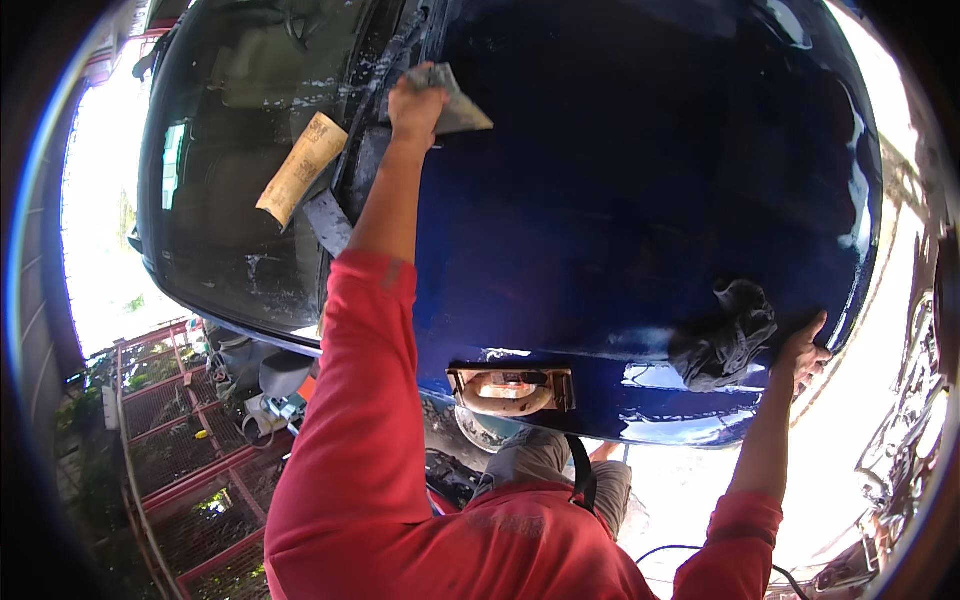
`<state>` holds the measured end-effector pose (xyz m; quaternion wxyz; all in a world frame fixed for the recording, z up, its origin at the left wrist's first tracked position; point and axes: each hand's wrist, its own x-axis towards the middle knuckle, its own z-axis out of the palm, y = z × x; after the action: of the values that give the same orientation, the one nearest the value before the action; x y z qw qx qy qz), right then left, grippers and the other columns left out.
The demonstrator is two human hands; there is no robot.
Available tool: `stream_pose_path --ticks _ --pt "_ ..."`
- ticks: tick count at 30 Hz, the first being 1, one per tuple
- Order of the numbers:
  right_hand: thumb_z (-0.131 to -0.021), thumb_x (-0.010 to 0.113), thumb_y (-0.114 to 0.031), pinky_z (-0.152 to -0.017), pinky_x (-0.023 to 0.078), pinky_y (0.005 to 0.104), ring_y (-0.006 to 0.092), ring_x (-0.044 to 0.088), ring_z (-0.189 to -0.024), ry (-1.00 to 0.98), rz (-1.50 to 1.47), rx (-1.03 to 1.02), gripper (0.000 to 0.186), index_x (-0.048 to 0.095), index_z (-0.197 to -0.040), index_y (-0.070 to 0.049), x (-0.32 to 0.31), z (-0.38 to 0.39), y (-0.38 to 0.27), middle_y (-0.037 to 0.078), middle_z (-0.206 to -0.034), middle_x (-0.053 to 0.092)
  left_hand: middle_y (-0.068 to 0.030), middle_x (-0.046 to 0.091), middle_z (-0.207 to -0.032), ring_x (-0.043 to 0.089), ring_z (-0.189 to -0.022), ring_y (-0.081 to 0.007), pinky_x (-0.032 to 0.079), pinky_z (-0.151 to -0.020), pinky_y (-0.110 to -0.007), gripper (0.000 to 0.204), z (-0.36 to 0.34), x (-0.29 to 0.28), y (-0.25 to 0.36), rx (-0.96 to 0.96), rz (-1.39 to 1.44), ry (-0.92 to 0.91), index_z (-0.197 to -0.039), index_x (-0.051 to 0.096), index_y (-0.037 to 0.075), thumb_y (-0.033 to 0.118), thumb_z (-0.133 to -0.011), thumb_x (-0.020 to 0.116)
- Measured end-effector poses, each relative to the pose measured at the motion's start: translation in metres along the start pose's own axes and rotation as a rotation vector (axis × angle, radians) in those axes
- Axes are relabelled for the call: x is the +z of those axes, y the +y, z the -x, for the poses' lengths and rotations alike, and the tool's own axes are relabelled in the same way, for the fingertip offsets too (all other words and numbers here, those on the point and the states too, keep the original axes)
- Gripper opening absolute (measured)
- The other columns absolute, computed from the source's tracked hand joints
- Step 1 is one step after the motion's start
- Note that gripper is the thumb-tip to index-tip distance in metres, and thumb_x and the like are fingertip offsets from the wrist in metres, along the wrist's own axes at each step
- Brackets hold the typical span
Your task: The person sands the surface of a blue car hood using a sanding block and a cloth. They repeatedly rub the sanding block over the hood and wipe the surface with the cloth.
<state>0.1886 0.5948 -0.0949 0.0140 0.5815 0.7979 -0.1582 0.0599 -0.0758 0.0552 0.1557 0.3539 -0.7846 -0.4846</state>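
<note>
The left hand (414,103) was closed around a limp grey wiping cloth (452,100), pinching one edge against the wet, glossy dark-blue car bonnet (600,200); it looked light, soft and probably slippery. The right hand (803,350) lay open at the bonnet's edge beside a crumpled dark rag (725,338). No containers showed

Left hand (415,100) covers part of its grey sheet (455,100). Car hood (640,200) cut off at top edge. Right hand (803,350) fingers curl behind hood's edge.
</note>
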Motion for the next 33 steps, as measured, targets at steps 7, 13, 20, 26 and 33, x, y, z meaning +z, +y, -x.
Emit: stream_pose_path --ticks 7,13,20,26,33 --pt "-0.083 0.032 -0.100 -0.121 0.020 0.0716 0.0545 0.023 -0.155 -0.013 -0.050 0.007 0.128 0.018 -0.168 -0.005 0.001 0.000 0.000 0.031 -0.169 0.024 -0.0144 0.075 -0.115 0.076 -0.097 -0.0322 0.065 -0.073 -0.049 0.059 0.000 -0.010 0.001 -0.104 -0.353 0.108 -0.132 0.073 0.025 0.001 -0.078 0.076" --pt "-0.081 0.033 -0.101 -0.120 0.021 0.0728 0.0559 0.025 -0.153 0.004 -0.064 0.008 0.128 0.023 -0.166 -0.004 0.006 -0.005 0.004 0.031 -0.167 0.026 -0.0112 0.073 -0.116 0.075 -0.095 -0.0269 0.062 -0.076 -0.050 0.061 -0.006 0.021 0.013 0.017 -0.066 0.018 -0.133 0.072 0.028 0.002 -0.078 0.076" --pt "-0.081 0.032 -0.101 -0.120 0.021 0.0723 0.0545 0.025 -0.153 0.015 -0.060 0.006 0.129 0.023 -0.166 -0.005 0.005 -0.003 0.003 0.031 -0.166 0.028 -0.0099 0.076 -0.106 0.076 -0.089 -0.0283 0.062 -0.061 -0.044 0.058 -0.010 0.007 0.003 0.078 -0.006 -0.049 -0.132 0.072 0.020 -0.003 -0.079 0.073" --pt "-0.082 0.030 -0.101 -0.120 0.020 0.0730 0.0539 0.024 -0.155 -0.005 -0.031 -0.004 0.129 0.020 -0.168 -0.005 -0.001 0.001 0.003 0.031 -0.169 0.024 -0.0083 0.075 -0.109 0.074 -0.097 -0.0276 0.059 -0.069 -0.050 0.057 -0.012 0.009 0.006 0.035 -0.207 0.007 -0.132 0.072 0.017 -0.002 -0.079 0.073" --pt "-0.082 0.032 -0.101 -0.120 0.020 0.0723 0.0548 0.024 -0.154 0.018 -0.043 0.001 0.128 0.025 -0.165 -0.004 0.007 -0.004 0.004 0.030 -0.167 0.027 -0.0155 0.074 -0.119 0.076 -0.096 -0.0345 0.067 -0.068 -0.048 0.052 -0.025 0.026 0.011 0.003 -0.094 0.010 -0.129 0.073 0.021 0.002 -0.080 0.075"
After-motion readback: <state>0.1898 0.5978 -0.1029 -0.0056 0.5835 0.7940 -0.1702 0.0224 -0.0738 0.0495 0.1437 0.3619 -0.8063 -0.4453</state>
